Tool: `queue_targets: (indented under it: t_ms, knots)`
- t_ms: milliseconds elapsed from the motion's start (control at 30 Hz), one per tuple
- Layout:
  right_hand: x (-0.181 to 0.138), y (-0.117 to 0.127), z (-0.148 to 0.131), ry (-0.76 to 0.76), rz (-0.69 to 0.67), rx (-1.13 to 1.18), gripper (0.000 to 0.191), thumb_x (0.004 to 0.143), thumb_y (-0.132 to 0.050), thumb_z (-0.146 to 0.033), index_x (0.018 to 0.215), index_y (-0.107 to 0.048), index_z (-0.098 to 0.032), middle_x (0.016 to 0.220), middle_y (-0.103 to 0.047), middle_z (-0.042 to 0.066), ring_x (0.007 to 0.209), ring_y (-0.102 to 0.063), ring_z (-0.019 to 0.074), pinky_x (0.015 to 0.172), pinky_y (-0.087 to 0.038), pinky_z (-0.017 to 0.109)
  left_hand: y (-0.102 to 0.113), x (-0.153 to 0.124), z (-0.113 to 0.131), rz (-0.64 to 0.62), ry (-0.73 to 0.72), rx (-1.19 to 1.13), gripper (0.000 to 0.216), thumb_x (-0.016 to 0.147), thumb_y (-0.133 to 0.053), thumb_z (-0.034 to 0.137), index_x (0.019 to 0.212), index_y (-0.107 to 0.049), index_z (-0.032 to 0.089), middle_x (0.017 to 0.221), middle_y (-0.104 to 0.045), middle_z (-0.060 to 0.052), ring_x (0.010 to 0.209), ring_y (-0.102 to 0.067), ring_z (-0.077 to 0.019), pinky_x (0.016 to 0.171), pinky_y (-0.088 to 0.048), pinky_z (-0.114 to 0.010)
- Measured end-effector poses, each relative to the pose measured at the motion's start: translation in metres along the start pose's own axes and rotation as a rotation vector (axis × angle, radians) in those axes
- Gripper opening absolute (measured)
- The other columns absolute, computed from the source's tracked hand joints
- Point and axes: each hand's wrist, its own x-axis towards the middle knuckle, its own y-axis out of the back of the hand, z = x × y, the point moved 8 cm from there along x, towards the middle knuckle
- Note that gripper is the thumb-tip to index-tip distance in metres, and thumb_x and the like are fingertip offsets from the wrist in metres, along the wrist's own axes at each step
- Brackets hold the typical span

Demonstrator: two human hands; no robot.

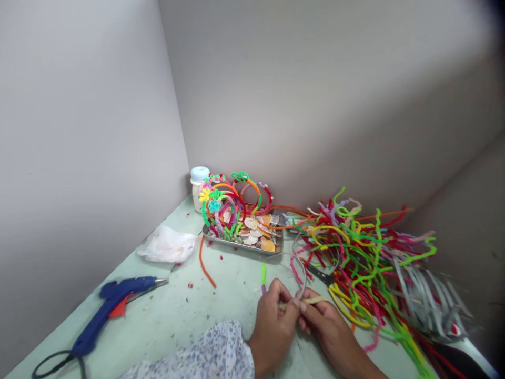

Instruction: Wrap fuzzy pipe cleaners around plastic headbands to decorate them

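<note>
My left hand (274,321) and my right hand (321,318) meet low in the middle of the view, over a pale green table (185,316). Both pinch a pale yellow pipe cleaner (311,300) held between the fingertips. A thin grey headband (302,263) curves up from the same pinch. A green and purple pipe cleaner (263,278) lies just left of my left hand. My left sleeve is a white and blue flowered cloth (209,355).
A heap of coloured pipe cleaners (363,247) and scissors (321,275) lie to the right, with grey headbands (430,300). A metal tray (244,243) holds shells and decorated headbands (226,202). A white jar (198,187), crumpled plastic (169,245), an orange pipe cleaner (205,263) and a blue glue gun (114,302) lie left.
</note>
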Motion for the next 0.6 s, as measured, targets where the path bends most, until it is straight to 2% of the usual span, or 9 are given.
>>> queue_targets:
  t_ms: [600]
  knots:
    - [0.0013,0.0006,0.0030,-0.020,-0.003,0.063,0.025,0.086,-0.053,-0.033,0.069,-0.052,-0.016,0.061,-0.046,-0.002,0.058,-0.040,0.0108,0.057,-0.032,0.025,-0.0005,0.0017,0.0022,-0.005,0.021,0.028,0.014,0.084,-0.046,0.025,0.076,-0.036,0.020,0.058,-0.049,0.006,0.052,-0.057,-0.0111,0.050,-0.043,-0.021]
